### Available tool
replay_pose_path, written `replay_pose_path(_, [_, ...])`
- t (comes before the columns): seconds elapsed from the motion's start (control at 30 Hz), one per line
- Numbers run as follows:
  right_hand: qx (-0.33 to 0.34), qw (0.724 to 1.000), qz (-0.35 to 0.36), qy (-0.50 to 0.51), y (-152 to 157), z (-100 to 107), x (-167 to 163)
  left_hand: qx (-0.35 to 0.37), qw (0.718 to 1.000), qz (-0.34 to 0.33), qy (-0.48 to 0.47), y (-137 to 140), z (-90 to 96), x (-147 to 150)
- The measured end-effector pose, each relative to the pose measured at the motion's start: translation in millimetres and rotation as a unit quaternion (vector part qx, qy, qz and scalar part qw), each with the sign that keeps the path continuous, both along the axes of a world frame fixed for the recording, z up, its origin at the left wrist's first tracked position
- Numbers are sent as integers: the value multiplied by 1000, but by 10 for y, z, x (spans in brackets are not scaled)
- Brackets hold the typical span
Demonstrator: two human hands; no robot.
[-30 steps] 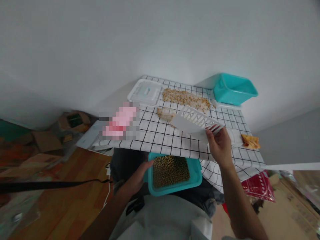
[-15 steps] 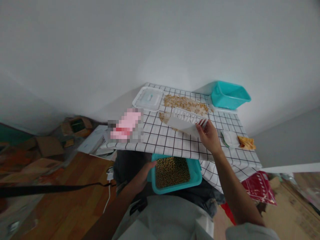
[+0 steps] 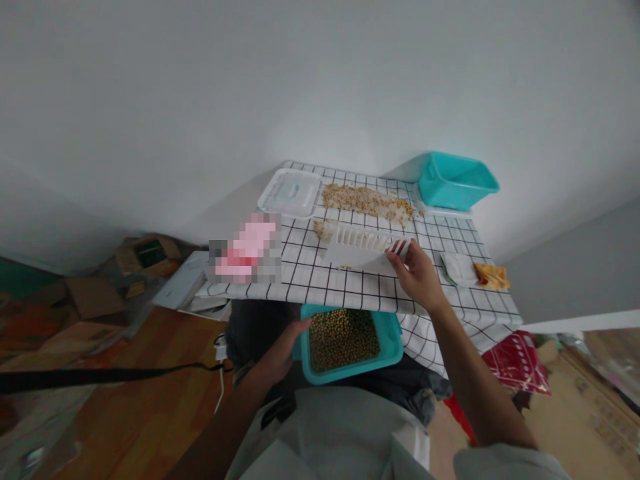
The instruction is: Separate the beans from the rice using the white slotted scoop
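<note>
My left hand [image 3: 285,350] grips the left rim of a teal plastic bin [image 3: 353,379] under the table's front edge. Yellow-brown beans [image 3: 345,340] cover its bottom. Over the table, my right hand [image 3: 417,273] pinches the right end of a white slotted plastic panel [image 3: 357,255], its slots along the top edge. Behind the panel, a long band of mixed yellow beans and pale grains [image 3: 367,201] lies on the checked cloth. A smaller patch of grains [image 3: 324,230] sits by the panel's left end. What lies directly behind the panel is partly hidden.
A second teal bin [image 3: 457,193] stands at the back right, by the wall. At the back left lies a white lid [image 3: 291,193]; nearer is a blurred pink object [image 3: 247,248]. A white cloth [image 3: 459,269] and yellow cloth [image 3: 493,276] lie right. Cardboard boxes [image 3: 95,300] clutter the floor.
The white slotted panel has come slightly toward the table's front edge and sits more level, with my right hand still on it. My left hand stays on the bin. The view has shifted a little.
</note>
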State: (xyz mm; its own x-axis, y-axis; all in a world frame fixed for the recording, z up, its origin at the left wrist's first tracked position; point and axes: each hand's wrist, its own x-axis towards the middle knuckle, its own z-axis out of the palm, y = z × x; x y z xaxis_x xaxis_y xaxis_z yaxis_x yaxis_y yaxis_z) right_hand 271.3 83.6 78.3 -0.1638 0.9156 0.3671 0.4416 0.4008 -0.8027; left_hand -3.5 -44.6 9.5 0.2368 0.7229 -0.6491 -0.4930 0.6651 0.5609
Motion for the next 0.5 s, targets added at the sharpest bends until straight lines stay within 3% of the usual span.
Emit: replay_pose_path(0.5, [-18,1000,23,-3,-354,56,-20,15,1000,-12,-14,16,-133,-25])
